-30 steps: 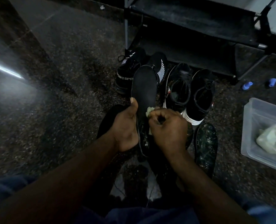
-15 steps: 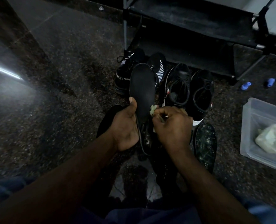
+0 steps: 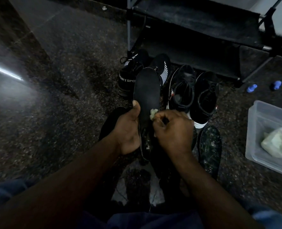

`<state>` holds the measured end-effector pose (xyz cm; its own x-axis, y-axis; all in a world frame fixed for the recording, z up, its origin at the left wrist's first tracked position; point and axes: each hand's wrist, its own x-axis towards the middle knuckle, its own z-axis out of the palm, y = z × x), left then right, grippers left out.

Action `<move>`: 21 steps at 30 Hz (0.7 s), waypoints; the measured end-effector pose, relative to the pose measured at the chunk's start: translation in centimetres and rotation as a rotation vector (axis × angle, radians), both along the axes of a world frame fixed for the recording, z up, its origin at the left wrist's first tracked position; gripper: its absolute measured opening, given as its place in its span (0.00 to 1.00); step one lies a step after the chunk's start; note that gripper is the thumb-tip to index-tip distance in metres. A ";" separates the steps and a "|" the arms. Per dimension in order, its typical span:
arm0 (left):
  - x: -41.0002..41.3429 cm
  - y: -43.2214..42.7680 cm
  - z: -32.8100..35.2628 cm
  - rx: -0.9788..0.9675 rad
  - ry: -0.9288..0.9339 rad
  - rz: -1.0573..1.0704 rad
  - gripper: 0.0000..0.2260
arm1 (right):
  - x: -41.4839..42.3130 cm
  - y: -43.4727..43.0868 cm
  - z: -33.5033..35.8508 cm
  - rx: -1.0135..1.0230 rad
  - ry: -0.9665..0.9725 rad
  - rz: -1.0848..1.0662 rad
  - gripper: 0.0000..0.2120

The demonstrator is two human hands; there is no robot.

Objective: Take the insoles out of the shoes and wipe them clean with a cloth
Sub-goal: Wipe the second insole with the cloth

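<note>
- Left hand point(image 3: 128, 129) grips the black insole point(image 3: 147, 90) at its left edge. The thumb presses on the upper face and the fingers curl round behind.
- The insole is held up off the floor, toe end pointing away from the person and heel end down between the hands.
- Right hand point(image 3: 173, 129) is curled tight round a small pale cloth point(image 3: 153, 113). Only a wad pokes out past the fingertips, touching the insole's right side about mid-length.
- The heel part of the held insole shows pale specks.
- Striped black shoes point(image 3: 131, 75) stand on the floor behind the insole, partly hidden by it. The left one carries white lettering.
- White-soled black shoes point(image 3: 206, 98) stand just right of the striped pair, openings up.
- Second insole point(image 3: 209, 149) lies flat on the floor right of the right hand, covered in pale marks.
- Dark flat shape point(image 3: 113, 118) is half hidden behind the left hand; cannot tell what it is.
- Clear plastic tub point(image 3: 252, 133) sits at far right with a pale crumpled wad point(image 3: 277, 142) inside.
- Two blue objects point(image 3: 251, 88) lie near the foot of the shoe rack point(image 3: 194, 30).
- Floor point(image 3: 62, 113) is dark and speckled.
</note>
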<state>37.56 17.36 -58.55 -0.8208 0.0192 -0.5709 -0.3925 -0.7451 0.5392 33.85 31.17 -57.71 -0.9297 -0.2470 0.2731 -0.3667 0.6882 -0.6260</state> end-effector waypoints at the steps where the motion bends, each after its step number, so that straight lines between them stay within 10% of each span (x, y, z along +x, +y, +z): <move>1: 0.1 0.1 0.3 0.009 -0.004 -0.004 0.34 | -0.4 0.3 -0.1 0.017 0.009 -0.027 0.06; 21: 0.5 0.7 1.2 -0.081 -0.015 -0.083 0.31 | -1.6 1.4 0.4 0.150 0.093 -0.011 0.08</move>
<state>38.09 18.08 -57.32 -0.8094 0.0399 -0.5859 -0.4599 -0.6636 0.5900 32.28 32.53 -57.30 -0.9050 -0.2818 0.3187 -0.4104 0.7757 -0.4795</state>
